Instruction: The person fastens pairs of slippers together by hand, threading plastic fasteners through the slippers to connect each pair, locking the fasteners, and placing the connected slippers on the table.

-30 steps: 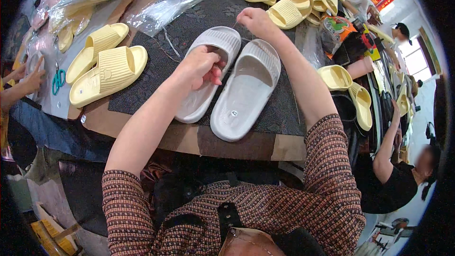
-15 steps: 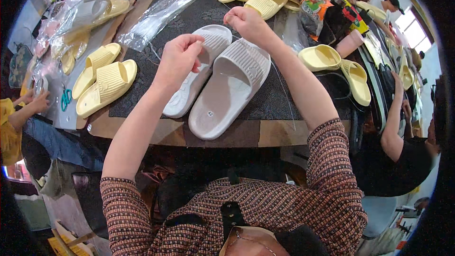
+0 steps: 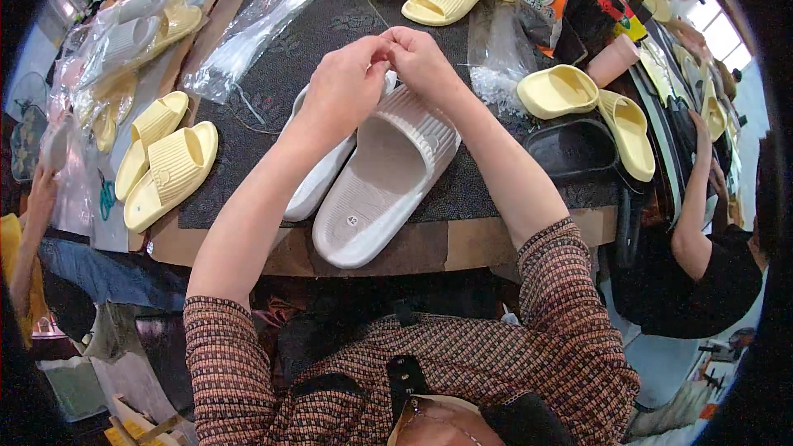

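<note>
Grey slippers (image 3: 351, 215), one pair: table (image 3: 471, 246), near edge. Left hand (image 3: 345, 76), right hand (image 3: 421, 59): fingertips pinched together above the toe ends (whether gripping anything, cannot tell). Yellow slippers (image 3: 178, 167), one pair: near left corner.

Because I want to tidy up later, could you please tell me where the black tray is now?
In the head view, the black tray is on the right side, just below one yellow slipper and left of a second yellow slipper.
</note>
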